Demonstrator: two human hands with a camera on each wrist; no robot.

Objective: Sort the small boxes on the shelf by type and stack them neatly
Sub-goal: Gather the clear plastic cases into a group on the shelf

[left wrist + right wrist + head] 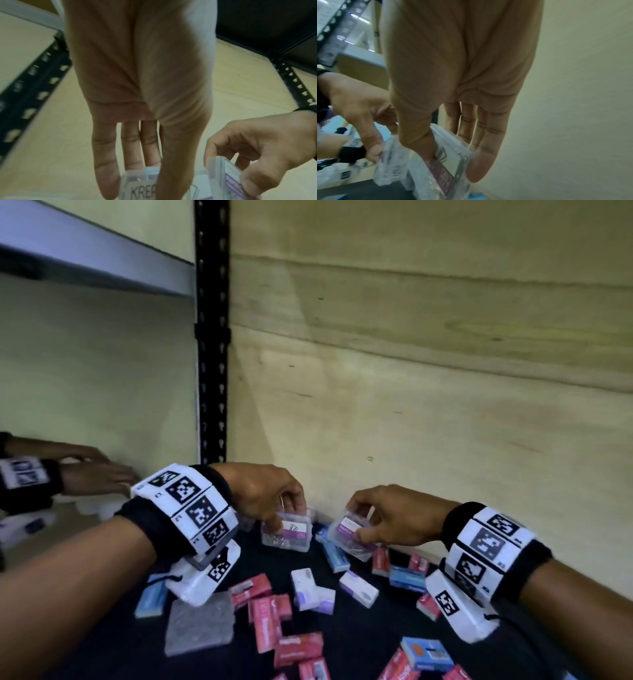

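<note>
Sorting had barely started. Left hand pinched one clear box, right hand pinched another clear box, both near the shelf's back wall. Red boxes and blue boxes lay scattered, unstacked, farther from that wall.

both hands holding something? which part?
Yes. Left hand pinches a clear plastic box by its top edge; right hand pinches a second clear box by its side edges.
</note>
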